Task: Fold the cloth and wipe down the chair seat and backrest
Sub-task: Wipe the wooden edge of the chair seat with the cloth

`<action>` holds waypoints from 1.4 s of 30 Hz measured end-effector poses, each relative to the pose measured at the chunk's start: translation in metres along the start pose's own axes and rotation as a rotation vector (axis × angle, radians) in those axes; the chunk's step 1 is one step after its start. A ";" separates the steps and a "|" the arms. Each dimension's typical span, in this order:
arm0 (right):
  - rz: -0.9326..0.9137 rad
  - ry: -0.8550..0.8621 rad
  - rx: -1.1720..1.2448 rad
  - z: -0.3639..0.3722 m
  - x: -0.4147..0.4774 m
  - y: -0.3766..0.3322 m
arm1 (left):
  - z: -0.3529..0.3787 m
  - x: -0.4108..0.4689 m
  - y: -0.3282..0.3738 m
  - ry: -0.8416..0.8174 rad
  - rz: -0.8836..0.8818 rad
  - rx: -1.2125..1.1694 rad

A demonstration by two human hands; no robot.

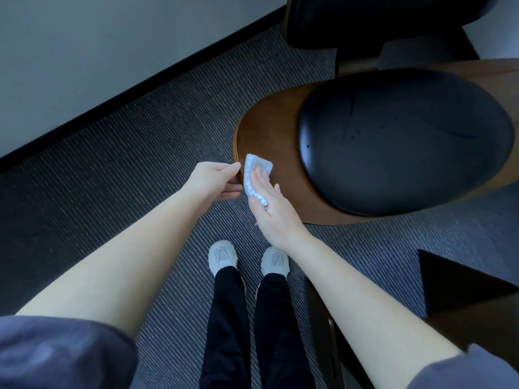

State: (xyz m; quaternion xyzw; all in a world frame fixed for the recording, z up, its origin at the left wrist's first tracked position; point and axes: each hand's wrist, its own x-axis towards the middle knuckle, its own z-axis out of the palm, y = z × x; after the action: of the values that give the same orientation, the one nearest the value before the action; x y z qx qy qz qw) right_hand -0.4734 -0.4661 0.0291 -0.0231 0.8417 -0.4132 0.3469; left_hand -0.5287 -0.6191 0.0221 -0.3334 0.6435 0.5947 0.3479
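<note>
White and folded into a small pad, the cloth (254, 169) lies on the bare wood of the seat (266, 127), right at its near left edge and apart from the black cushion (401, 141). Our right hand (271, 211) lies flat on it, fingers straight and together, pressing it to the wood; the pad shows beyond the fingertips and along the hand's left side. Our left hand (216, 179) is just beside the cloth, thumb over the rim and fingers curled under it, pinching the seat's edge to steady the chair. We judge the folding done and the wiping barely begun. To do it well we should hold the palm flat so the pad neither unfolds nor bunches, press evenly, and run overlapping strokes along the wooden band round the cushion before crossing onto the cushion, where pale specks show. This close to the edge we should ease the pressure, lest the pad slip off onto the carpet (140, 164). As a stroke nears the left hand, that hand should shift along the rim. The backrest (379, 21), dark beyond the seat's far edge, we would leave for last and give a clean face of the pad.
</note>
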 end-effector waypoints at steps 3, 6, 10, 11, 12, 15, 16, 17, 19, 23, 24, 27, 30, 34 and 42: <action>-0.036 -0.010 -0.021 0.008 -0.012 0.005 | -0.001 0.002 -0.001 0.018 0.004 -0.020; -0.048 -0.008 -0.033 0.004 -0.005 0.003 | -0.003 0.005 -0.002 0.028 -0.002 -0.047; -0.016 -0.003 0.010 -0.010 0.017 -0.013 | -0.006 0.007 0.001 -0.016 -0.014 -0.053; -0.019 -0.008 0.009 -0.009 0.012 -0.012 | -0.007 0.007 0.002 -0.018 -0.018 -0.046; -0.024 -0.016 -0.008 -0.008 0.007 -0.011 | -0.007 0.008 0.003 -0.021 -0.024 -0.041; -0.028 -0.014 -0.035 -0.008 0.006 -0.009 | -0.011 0.011 0.008 -0.032 -0.045 -0.041; -0.007 -0.003 -0.017 -0.012 0.013 -0.011 | -0.011 0.012 0.009 -0.035 -0.051 -0.046; 0.024 0.000 0.006 -0.017 0.019 -0.015 | -0.012 0.013 0.011 -0.035 -0.055 -0.049; 0.066 -0.023 0.037 -0.027 0.026 -0.022 | -0.012 0.014 0.012 -0.033 -0.059 -0.044; 0.189 -0.073 0.057 -0.037 0.025 -0.027 | -0.014 0.017 0.014 -0.059 -0.054 -0.027; 0.211 -0.044 0.049 -0.040 0.027 -0.029 | -0.015 0.017 0.014 -0.069 -0.057 -0.027; 0.188 -0.009 0.004 -0.050 0.034 -0.032 | -0.015 0.018 0.016 -0.096 -0.061 -0.029; 0.159 0.015 -0.034 -0.047 0.039 -0.033 | -0.017 0.018 0.017 -0.103 -0.059 -0.026; 0.166 0.081 -0.097 -0.033 0.039 -0.030 | -0.018 0.023 0.018 -0.109 -0.034 0.001; 0.133 0.098 0.015 -0.034 0.068 -0.024 | -0.015 0.038 0.028 -0.026 0.050 -0.091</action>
State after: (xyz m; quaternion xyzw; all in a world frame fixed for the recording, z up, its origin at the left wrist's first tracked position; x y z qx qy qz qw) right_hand -0.5517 -0.4810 0.0225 0.0555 0.8542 -0.3962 0.3321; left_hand -0.5735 -0.6322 0.0055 -0.3252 0.6192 0.6362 0.3258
